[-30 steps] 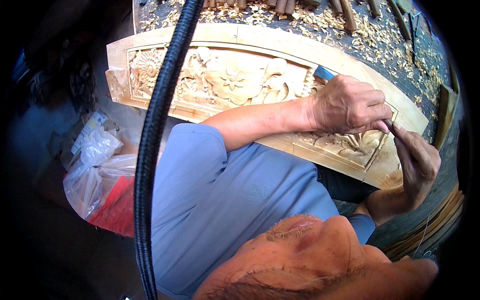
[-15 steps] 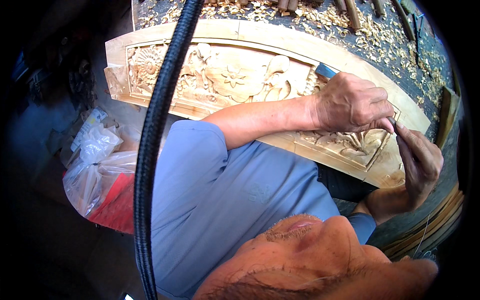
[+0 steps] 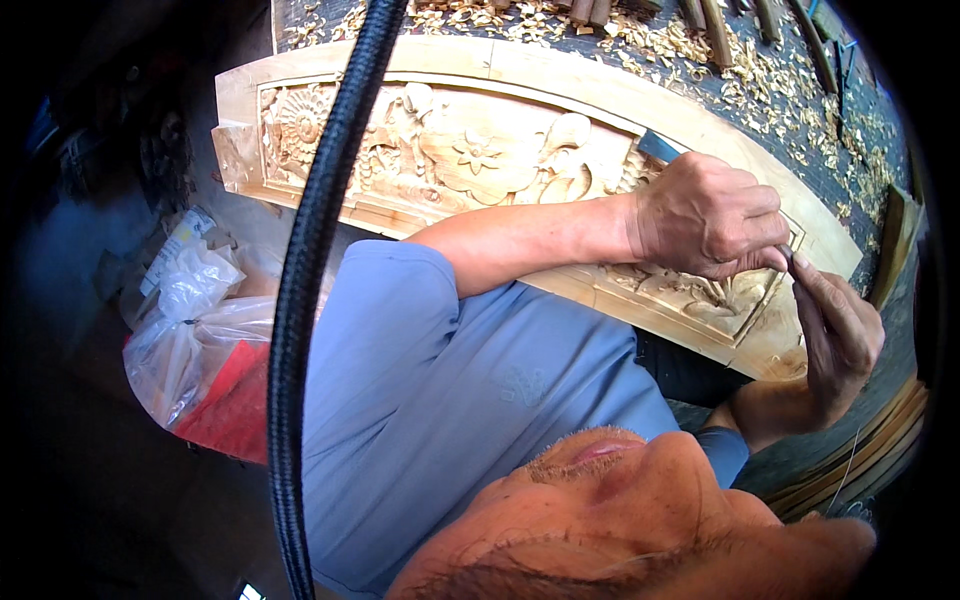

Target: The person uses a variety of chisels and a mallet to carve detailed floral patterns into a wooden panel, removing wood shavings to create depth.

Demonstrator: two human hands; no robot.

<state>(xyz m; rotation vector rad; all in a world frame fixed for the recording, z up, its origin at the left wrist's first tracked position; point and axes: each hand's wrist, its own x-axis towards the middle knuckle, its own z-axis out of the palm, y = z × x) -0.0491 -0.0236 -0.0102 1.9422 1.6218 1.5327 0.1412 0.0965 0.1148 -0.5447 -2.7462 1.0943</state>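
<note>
A pale carved wooden panel (image 3: 480, 150) with raised flowers and scrollwork lies across the bench. My left hand (image 3: 712, 215) is closed around a dark carving tool (image 3: 786, 256) over the panel's right part, its forearm lying across the near edge. A flat blue piece (image 3: 657, 147) shows just past that hand; whether it joins the tool is unclear. Beside it, my right hand (image 3: 835, 330) pinches the same tool's dark end between thumb and fingers. The working tip is hidden.
Wood shavings (image 3: 750, 80) cover the bench behind the panel, among several wooden-handled tools (image 3: 717, 35). A clear plastic bag (image 3: 195, 330) lies at left. A thick black braided cable (image 3: 310, 280) hangs across the view. Wooden strips (image 3: 860, 445) sit at lower right.
Both hands stay on the tool and have shifted only slightly, a little downward over the last half second. The panel appears shifted very slightly in the picture.
</note>
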